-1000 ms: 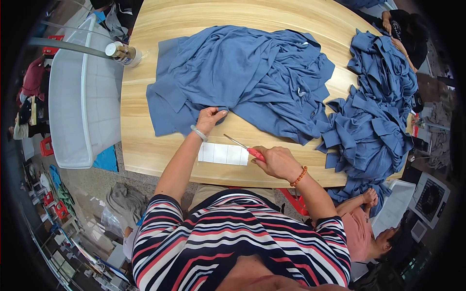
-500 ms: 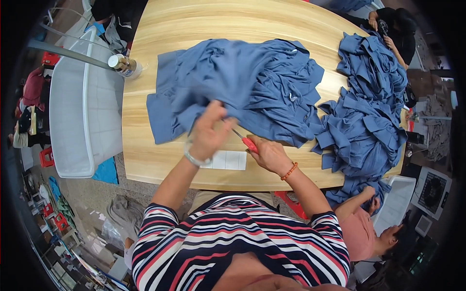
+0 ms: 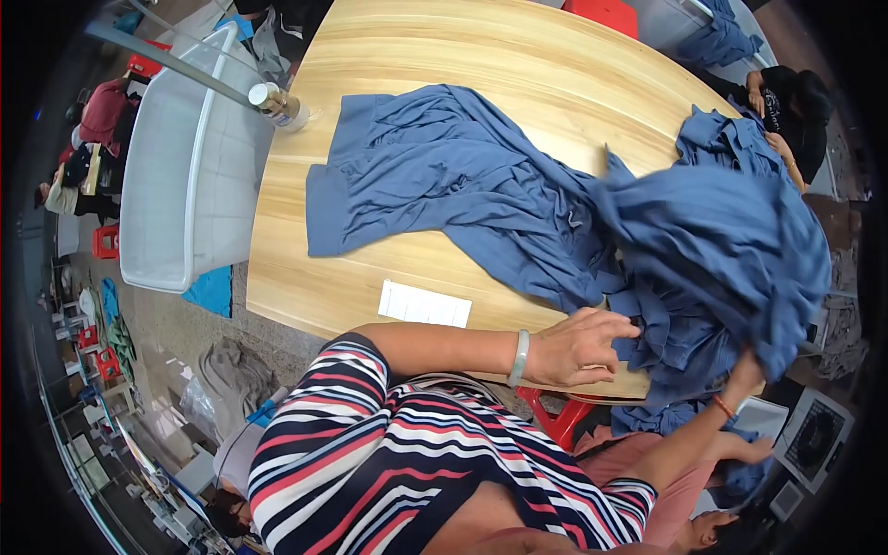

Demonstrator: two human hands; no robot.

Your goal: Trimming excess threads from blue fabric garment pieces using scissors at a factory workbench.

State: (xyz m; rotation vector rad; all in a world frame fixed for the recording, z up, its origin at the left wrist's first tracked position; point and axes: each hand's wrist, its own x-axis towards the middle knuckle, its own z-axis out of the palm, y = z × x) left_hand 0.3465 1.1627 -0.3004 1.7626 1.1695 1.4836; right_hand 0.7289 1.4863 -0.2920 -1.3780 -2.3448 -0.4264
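My right hand [image 3: 746, 375] is at the right end of the table, closed on a blue garment [image 3: 703, 231]. That garment is lifted and smeared by motion above a heap of similar blue clothes [image 3: 647, 324]. Just left of the heap is my left hand [image 3: 583, 347], palm down over the table's near edge, fingers bent and apart with nothing visible in them. Another blue garment [image 3: 472, 176] lies wrinkled across the middle of the table, its wide bands toward the left. Whether my right hand also holds a tool is hidden.
A white slip of paper [image 3: 424, 303] lies near the front edge of the wooden table [image 3: 287, 222]. A lidded bottle [image 3: 277, 106] stands at the left beside a large white tub [image 3: 194, 185]. Two people sit at the right, one in black [image 3: 800, 102]. A red stool [image 3: 558, 414] is below.
Both hands have moved right. My right hand has swung a blue garment from the table onto the right-hand heap. The red-handled tool it held no longer shows. My left hand has left the cloth.
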